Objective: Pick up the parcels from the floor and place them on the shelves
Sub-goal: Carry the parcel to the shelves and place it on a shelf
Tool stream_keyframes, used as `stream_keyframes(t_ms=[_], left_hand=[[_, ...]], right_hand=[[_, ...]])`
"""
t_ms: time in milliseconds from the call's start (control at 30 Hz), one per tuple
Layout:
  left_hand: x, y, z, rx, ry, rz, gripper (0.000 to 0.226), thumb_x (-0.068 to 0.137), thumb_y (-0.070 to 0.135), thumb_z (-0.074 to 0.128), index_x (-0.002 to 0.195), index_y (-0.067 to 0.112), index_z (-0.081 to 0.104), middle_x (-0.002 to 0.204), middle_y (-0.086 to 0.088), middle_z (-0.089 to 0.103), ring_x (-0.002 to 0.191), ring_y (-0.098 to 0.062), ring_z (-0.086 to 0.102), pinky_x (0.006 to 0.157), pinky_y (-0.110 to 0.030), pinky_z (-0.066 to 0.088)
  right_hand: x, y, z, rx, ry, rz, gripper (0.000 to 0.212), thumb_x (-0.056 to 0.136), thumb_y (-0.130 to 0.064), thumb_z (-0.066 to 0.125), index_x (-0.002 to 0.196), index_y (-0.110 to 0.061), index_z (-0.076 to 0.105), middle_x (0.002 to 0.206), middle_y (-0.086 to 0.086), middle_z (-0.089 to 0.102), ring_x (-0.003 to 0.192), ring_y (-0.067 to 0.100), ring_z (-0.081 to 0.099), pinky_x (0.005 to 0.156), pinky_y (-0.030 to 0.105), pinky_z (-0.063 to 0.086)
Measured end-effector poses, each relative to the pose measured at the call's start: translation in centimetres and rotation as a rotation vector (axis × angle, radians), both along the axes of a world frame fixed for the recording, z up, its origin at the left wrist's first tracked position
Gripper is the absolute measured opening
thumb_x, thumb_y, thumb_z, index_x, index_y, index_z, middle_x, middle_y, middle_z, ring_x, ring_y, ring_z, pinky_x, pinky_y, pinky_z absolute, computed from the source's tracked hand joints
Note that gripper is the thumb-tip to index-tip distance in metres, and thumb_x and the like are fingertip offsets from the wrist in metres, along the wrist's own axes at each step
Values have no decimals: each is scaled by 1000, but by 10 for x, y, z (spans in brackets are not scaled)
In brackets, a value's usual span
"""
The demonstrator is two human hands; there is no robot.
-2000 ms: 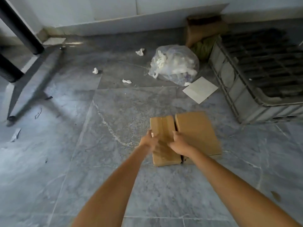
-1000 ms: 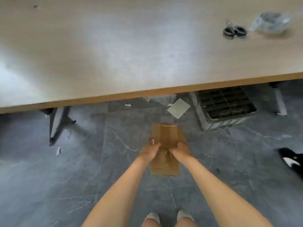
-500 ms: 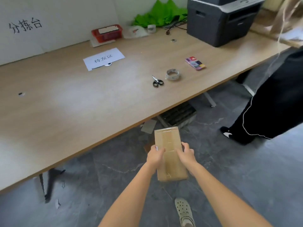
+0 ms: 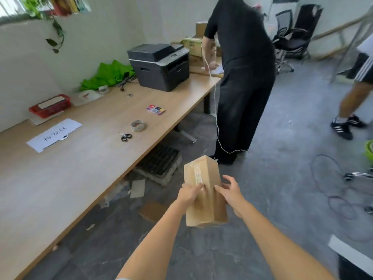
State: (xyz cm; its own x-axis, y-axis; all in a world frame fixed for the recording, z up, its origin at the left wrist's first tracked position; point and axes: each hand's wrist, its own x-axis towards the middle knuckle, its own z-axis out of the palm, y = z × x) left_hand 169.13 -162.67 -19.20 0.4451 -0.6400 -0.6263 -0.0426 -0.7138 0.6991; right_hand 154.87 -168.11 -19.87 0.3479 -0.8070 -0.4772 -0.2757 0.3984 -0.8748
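A brown cardboard parcel [image 4: 201, 176] with clear tape along its top hangs in the air at centre, held lengthwise away from me. My left hand [image 4: 189, 194] grips its left side. On the right side my right hand [image 4: 230, 191] presses the box with fingers spread. A second flat brown parcel [image 4: 152, 211] lies on the grey floor below, beside the table edge. No shelves are in view.
A long wooden table [image 4: 84, 158] runs along my left, carrying a printer [image 4: 161, 65], scissors [image 4: 125, 136], a tape roll [image 4: 137, 125] and a red basket [image 4: 50, 107]. A person in black [image 4: 242, 81] stands ahead by the table end. Another person's legs [image 4: 351, 110], cables and office chairs are to the right.
I lifted the parcel off the floor under the table and rose; the view has swung up and right, from the floor to the table top and the room.
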Motion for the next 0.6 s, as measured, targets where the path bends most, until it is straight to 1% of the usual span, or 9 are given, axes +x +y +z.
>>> stream_keyframes(t_ms=[33, 133, 233, 300, 367, 433, 500, 533, 600], left_hand=[[-15, -5, 3, -14, 11, -39, 88, 82, 60, 54, 146, 6, 30, 146, -10, 41, 129, -30, 45, 101, -36, 40], [-68, -19, 14, -25, 84, -169, 97, 68, 73, 55, 141, 12, 36, 137, -10, 51, 121, -30, 53, 104, -46, 43], [-134, -28, 39, -30, 189, -310, 81, 78, 67, 55, 141, 21, 30, 136, -7, 51, 114, -26, 54, 94, -45, 47], [-182, -32, 55, -20, 242, -394, 77, 78, 66, 57, 139, 28, 29, 133, -5, 49, 114, -26, 51, 91, -47, 46], [-226, -34, 66, -30, 291, -452, 73, 77, 64, 60, 134, 25, 38, 122, -4, 54, 110, -25, 53, 90, -46, 48], [-274, -31, 75, -51, 373, -514, 71, 72, 64, 63, 125, 18, 52, 114, -8, 61, 102, -26, 59, 82, -42, 52], [-328, -22, 81, -73, 537, -529, 70, 69, 63, 65, 116, 10, 63, 112, -15, 69, 96, -28, 65, 88, -43, 51], [-347, -18, 84, -93, 603, -523, 63, 74, 60, 63, 110, 9, 65, 107, -16, 73, 92, -28, 67, 91, -43, 50], [-390, -8, 90, -128, 701, -547, 45, 89, 50, 49, 98, 9, 65, 82, -12, 77, 81, -28, 68, 79, -40, 50]], right_hand=[[-18, 0, 5, 3, -16, -40, 44, 87, -17, 65, 126, -20, 46, 115, 2, 58, 108, 22, 55, 96, 39, 46], [-80, 7, 18, -9, -45, -151, 43, 82, -20, 72, 121, -7, 60, 115, 8, 67, 101, 23, 61, 78, 30, 50], [-145, 14, 29, -30, -42, -308, 49, 79, -29, 74, 122, -11, 61, 115, 5, 67, 107, 24, 62, 83, 33, 53], [-191, 18, 42, -57, -75, -422, 38, 86, -26, 65, 121, -11, 60, 109, 6, 65, 99, 22, 62, 74, 29, 50], [-234, 24, 60, -59, -137, -524, 28, 94, -19, 51, 119, -12, 62, 98, 9, 64, 82, 20, 61, 65, 26, 46], [-285, 36, 74, -78, -152, -588, 28, 96, -10, 40, 113, -17, 62, 93, 9, 63, 76, 18, 59, 64, 26, 46], [-344, 55, 79, -138, -86, -624, 32, 93, -4, 42, 114, -10, 65, 92, 9, 64, 81, 22, 58, 65, 25, 43], [-365, 62, 80, -162, -55, -624, 32, 91, -2, 46, 117, -7, 65, 94, 11, 64, 85, 21, 56, 63, 22, 42], [-410, 84, 83, -176, -37, -669, 32, 89, -3, 57, 120, -2, 61, 105, 14, 64, 92, 19, 55, 62, 16, 42]])
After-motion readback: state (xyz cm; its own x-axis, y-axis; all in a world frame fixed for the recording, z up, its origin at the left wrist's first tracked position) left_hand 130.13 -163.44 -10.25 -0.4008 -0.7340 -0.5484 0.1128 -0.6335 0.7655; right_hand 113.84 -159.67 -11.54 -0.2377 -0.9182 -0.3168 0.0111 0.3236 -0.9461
